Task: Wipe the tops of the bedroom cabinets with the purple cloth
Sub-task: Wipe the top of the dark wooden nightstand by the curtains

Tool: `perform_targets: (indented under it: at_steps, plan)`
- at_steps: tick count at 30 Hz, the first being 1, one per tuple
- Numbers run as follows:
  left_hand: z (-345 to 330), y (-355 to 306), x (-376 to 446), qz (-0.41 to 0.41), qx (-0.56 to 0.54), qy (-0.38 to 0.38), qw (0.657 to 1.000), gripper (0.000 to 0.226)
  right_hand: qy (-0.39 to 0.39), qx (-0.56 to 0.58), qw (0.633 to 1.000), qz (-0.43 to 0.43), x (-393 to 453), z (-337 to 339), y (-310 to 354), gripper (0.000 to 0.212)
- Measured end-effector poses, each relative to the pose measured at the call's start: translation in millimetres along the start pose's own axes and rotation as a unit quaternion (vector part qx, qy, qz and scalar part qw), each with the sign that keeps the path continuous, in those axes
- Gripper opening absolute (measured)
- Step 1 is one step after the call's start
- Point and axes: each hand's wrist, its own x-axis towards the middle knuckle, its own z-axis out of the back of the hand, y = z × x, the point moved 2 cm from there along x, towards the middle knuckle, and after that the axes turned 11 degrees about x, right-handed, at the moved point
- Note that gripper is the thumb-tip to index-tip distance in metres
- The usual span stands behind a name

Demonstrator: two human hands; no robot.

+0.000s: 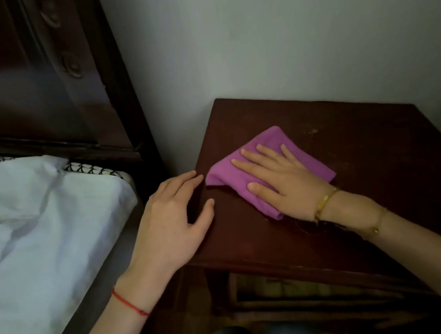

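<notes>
While the purple cloth [266, 170] lies folded on the dark cabinet top [369, 163], it is pressed flat by the right hand [281, 181], fingers straight and spread; the left hand [171, 221] is rested loosely open at the top's left edge.

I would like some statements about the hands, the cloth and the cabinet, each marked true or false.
1. The right hand lies flat on the purple cloth. True.
2. The left hand holds the cloth. False: it rests at the left edge of the cabinet top, beside the cloth.
3. The cloth lies on the bed. False: it lies on the cabinet top.
4. The cabinet stands against the wall, right of the bed. True.
5. The left wrist bears a red string. True.
</notes>
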Motion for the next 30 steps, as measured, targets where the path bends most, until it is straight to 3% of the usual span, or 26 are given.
perform_targets:
  at_steps: [3, 9, 15, 22, 26, 30]
  plan:
    - [-1, 2, 0, 0.006, -0.012, -0.005, 1.0, 0.054, 0.019, 0.034, 0.999, 0.014, -17, 1, 2, 0.062]
    - [-2, 3, 0, 0.009, -0.042, -0.004, 0.999, 0.06, 0.013, -0.011, 0.993, -0.12, 59, 15, -42, 0.051]
    - [-3, 3, 5, 0.003, -0.04, 0.002, 0.999, 0.064, 0.005, 0.007, 1.0, -0.008, 36, 2, -6, 0.051]
    - [-6, 2, 3, 0.026, -0.064, -0.003, 0.998, 0.063, -0.005, -0.003, 0.993, -0.122, 123, 20, -57, 0.051]
    - [-6, 3, 3, 0.03, -0.078, -0.003, 0.996, 0.064, 0.001, -0.005, 0.996, -0.088, 167, 13, -32, 0.052]
    - [-7, 3, 3, 0.028, -0.076, 0.0, 0.997, 0.063, 0.003, 0.001, 1.0, -0.014, 141, 7, -31, 0.051]
